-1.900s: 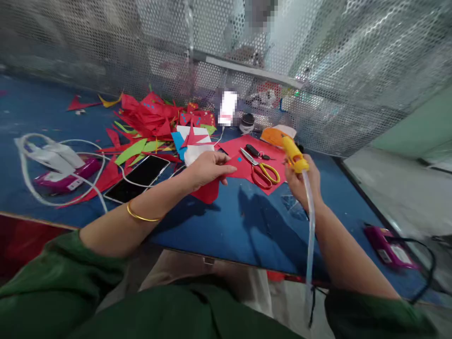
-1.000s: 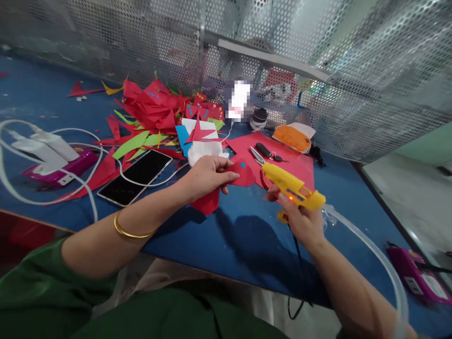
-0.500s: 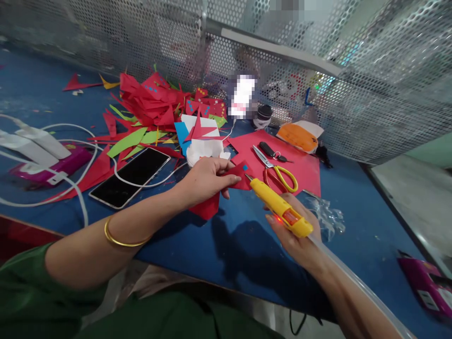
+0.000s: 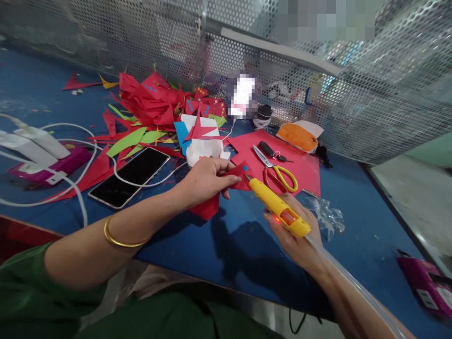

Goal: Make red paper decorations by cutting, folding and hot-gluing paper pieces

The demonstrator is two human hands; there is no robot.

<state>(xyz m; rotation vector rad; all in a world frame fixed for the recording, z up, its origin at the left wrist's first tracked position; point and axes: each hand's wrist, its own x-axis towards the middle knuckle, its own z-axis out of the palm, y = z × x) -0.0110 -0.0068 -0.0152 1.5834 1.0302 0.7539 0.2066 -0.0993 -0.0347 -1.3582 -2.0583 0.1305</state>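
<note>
Between the thumb and fingers of my left hand is a small red paper piece with a blue square on it. My right hand is wrapped round a yellow pen-like tool with a thin metal tip and a red light. That tip points left, at or very near the red piece; contact cannot be made out. Below my left hand lies more folded red paper. Behind the tool, scissors with yellow and red handles lie on a red sheet beside a black key fob.
A black phone and white cables lie left, near a purple power strip. Behind are a red paper pile, a lit screen, a thread spool and an orange item. Clear plastic lies right.
The yellow tool and my right hand have shifted very slightly to the left. My left hand and the red piece look the same.
</note>
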